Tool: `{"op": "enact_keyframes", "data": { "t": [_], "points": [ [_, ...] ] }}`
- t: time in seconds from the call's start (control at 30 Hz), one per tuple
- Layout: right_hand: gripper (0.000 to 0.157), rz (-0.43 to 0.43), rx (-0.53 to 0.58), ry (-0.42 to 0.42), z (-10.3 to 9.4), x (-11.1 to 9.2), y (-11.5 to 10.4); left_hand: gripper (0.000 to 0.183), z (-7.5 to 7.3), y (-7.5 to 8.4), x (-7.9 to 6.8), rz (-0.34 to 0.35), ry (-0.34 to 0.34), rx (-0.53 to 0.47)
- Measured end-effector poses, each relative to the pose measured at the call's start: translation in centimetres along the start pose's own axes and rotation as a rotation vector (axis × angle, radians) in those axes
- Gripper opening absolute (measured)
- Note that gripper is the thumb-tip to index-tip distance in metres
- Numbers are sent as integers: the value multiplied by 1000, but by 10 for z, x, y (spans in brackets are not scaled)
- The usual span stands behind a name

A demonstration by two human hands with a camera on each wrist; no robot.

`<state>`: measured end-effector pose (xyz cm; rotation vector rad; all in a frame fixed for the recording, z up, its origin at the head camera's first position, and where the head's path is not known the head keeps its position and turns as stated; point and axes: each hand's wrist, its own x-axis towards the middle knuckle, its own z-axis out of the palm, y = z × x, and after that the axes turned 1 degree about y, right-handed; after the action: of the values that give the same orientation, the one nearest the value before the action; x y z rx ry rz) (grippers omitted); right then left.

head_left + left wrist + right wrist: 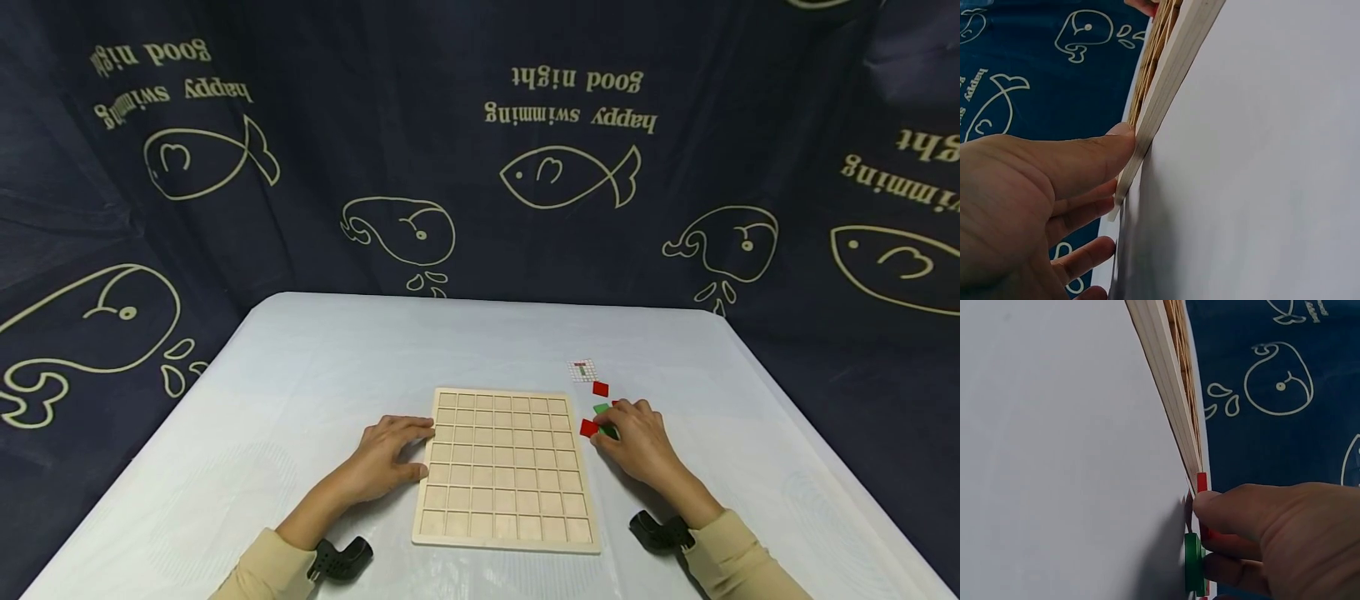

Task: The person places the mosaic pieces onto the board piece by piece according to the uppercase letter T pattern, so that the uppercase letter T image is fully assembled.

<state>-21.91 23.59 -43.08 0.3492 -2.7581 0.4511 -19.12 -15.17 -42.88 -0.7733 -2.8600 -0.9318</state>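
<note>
A square-gridded wooden board (504, 467) lies flat on the white table. My left hand (386, 457) rests at its left edge, thumb and fingertips against the side; the left wrist view shows the thumb (1094, 156) on the rim and the other fingers loosely extended. Off the board's right side, my right hand (636, 437) pinches a red square tile (589, 427) between thumb and fingers. That red tile (1202, 481) overlaps the end of the board's edge in the right wrist view. Green tiles (1192, 565) lie just under these fingers, partly hidden by the hand.
Beyond the right hand lies another red tile (601, 389), with a small printed grid card (582, 371) showing a red and green pattern behind it. The white table (337, 350) stretches out around the board. A dark blue curtain (465, 125) with fish drawings hangs behind.
</note>
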Motion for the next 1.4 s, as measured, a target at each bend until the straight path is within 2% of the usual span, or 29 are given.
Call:
{"op": "enact_keyframes", "data": {
  "t": [0.43, 0.97, 1.17, 1.4],
  "points": [
    [22, -42, 40, 27, -7, 3, -11, 50, 1, 4, -1, 26, 23, 36],
    [19, -66, 116, -3, -8, 6, -32, 50, 2, 7, -2, 28, 43, 29],
    [16, -116, 143, 0, -6, 10, -40, 51, 2, 7, -1, 15, 31, 22],
    [16, -145, 153, -20, -4, 15, -48, 50, 3, 8, -2, 24, 48, 26]
  ]
}}
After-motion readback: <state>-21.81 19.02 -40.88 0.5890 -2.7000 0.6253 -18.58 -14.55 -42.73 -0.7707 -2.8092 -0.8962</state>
